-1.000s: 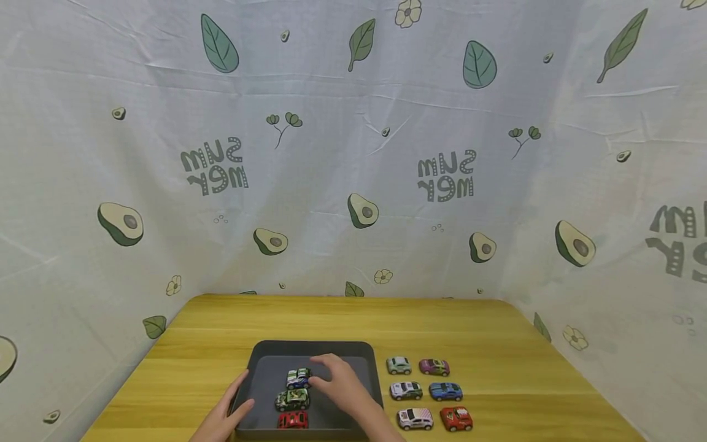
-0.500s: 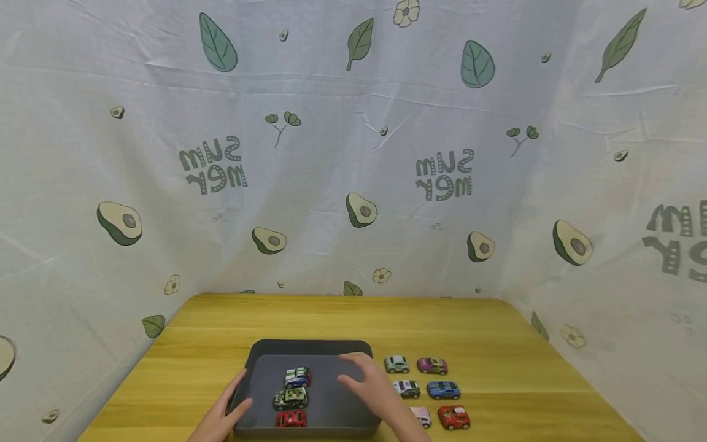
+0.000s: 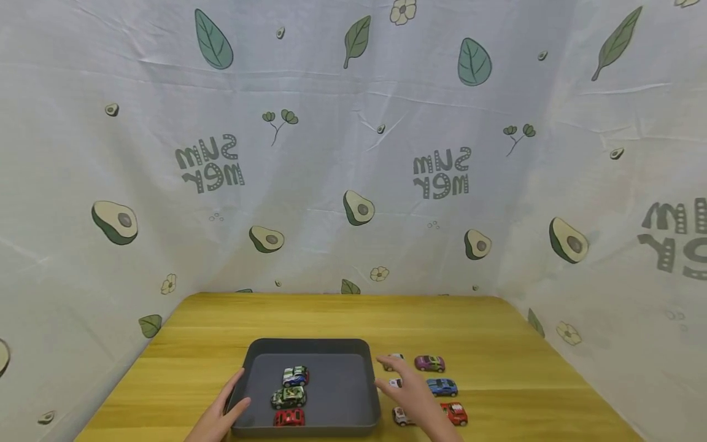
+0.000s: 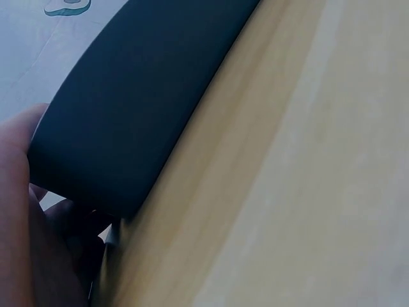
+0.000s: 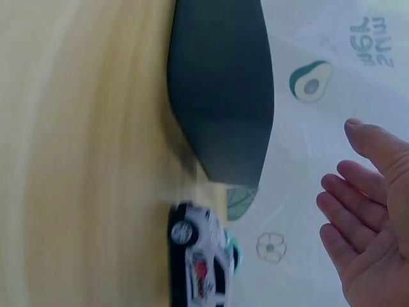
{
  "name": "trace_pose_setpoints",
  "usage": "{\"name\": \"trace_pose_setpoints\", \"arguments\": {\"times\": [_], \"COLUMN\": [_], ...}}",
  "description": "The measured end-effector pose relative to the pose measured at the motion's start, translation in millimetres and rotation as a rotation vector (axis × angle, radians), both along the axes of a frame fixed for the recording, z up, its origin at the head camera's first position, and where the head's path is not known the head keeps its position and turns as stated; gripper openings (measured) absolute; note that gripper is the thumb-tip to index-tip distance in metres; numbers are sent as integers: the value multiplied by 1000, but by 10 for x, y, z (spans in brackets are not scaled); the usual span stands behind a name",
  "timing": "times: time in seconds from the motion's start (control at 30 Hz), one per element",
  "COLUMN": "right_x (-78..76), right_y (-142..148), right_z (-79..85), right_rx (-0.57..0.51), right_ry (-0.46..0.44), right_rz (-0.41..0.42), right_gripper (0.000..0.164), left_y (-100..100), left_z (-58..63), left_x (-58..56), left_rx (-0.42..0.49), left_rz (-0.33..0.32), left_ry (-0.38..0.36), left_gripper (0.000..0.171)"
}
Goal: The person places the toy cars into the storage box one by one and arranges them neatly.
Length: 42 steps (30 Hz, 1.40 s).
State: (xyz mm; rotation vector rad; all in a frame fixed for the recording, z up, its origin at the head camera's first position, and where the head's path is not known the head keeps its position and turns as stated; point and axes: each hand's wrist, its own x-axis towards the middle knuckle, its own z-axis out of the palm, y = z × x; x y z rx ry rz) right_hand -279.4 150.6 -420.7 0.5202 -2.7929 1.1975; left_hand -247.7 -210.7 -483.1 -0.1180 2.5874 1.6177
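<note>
left hand (image 3: 223,412) grips tray (image 3: 312,345) edge | right hand (image 3: 405,393) spread above cars (image 3: 442,387), holding nothing

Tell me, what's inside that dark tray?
Three toy cars in a column: a white-green one farthest back, a camouflage one, and a red one nearest. The tray's near wall hides the floor's front edge.

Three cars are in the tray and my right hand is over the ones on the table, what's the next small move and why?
Probably lower the right hand onto the white car beneath it and pinch it: the fingers are open and hold nothing, the left hand already steadies the tray, and the tray's right half is bare.
</note>
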Motion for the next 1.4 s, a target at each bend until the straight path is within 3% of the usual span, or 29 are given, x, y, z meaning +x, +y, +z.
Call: {"name": "trace_pose_setpoints", "arguments": {"times": [0.37,0.67,1.2,1.4], "right_x": [59,67,36,9], "right_y": [455,832,1195,1229], "right_z": [-124,-212,-397,-410], "right_rx": [-15,9,206,218], "right_ry": [-9,-79,-81,-168], "right_rz": [-177,-225,-53,-27], "right_gripper": [43,43,42,48], "left_y": [14,14,-2,17], "left_z": [16,32,-6,18], "left_x": [-9,-12,-5,5], "left_rx": [0,-4,-9,-21], "left_rz": [-5,-12,-4,-1], "left_ry": [-5,-10,6,12], "left_gripper": [74,74,76,73]}}
